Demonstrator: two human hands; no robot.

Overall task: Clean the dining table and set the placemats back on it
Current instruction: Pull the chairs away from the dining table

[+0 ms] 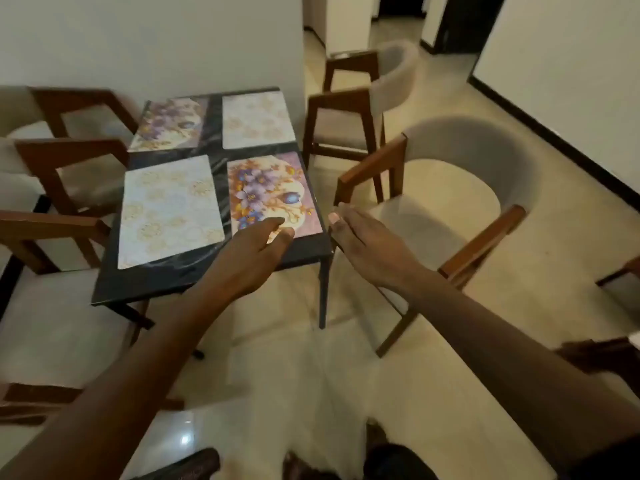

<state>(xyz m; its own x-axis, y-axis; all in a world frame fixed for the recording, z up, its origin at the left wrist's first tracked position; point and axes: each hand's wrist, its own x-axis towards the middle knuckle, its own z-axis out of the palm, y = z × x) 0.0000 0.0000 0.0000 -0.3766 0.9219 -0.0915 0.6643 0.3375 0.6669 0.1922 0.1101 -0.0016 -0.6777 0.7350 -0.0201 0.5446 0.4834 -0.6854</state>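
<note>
A square dining table (180, 282) with a glossy black, marble-veined top and thin dark metal legs carries four flat rectangular placemats in two rows. At the near right corner lies a purple floral placemat (273, 188), smooth and printed with violet blossoms and gold scrolls on a cream oval; its right edge runs just inside the table's right edge. At the near left corner lies a pale placemat (166, 209) with faint gold rosettes. Along the far edge, a second floral placemat (169, 123) sits at the far left corner and a second pale placemat (258, 119) at the far right corner. Dark strips of tabletop separate all four.

The left hand (252, 254) reaches over the near edge, fingers extended and loose, grasping nothing; its fingertips (282, 226) lie at the near edge of the purple floral placemat, though whether they press on it cannot be told. The right hand (363, 244) is flat and spread, empty, just off the table's near right corner, beside that same mat and apart from it.

Wooden-framed chairs with pale upholstery stand around: a curved-back armchair (467, 188) to the right, others on the left, on shiny cream floor tiles (346, 393).
</note>
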